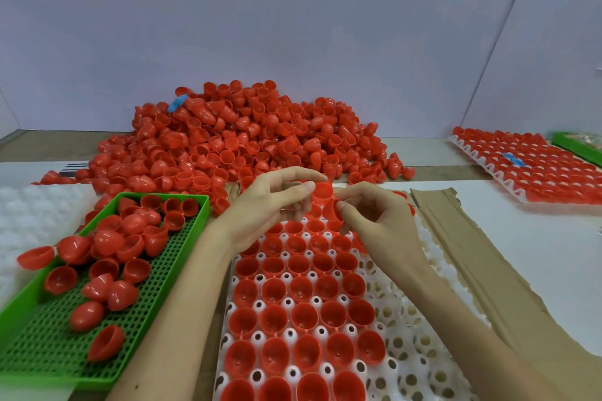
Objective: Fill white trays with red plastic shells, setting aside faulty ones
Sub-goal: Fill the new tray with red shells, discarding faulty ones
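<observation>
1. Two bare hands meet above the far end of the white tray (404, 329) on the bench (508, 238). The left hand (273, 205) pinches a red shell (322, 194) between thumb and fingers; the right hand (374, 215) touches the same shell with its fingertips and seems to close on a second shell just below it, though the grip there is partly hidden.
2. The tray in front holds red shells open side up, five across in the rows that show fully; about eight rows are visible before the hands and the picture's lower edge cut them off. Its right-hand columns of sockets stand empty.
3. One green perforated basket (182, 257) lies at the left, holding roughly two dozen loose shells, some paired at a hinge.
4. One large heap of red shells (234, 143) fills the back of the bench, too many to count, with one blue piece (177, 103) near its top.
5. One full tray (534, 166) sits far right, a blue piece (514, 159) on it.
6. One empty white tray (29, 215) lies at the far left.
7. Torn cardboard (462, 257) lies beside the front tray's right edge.
</observation>
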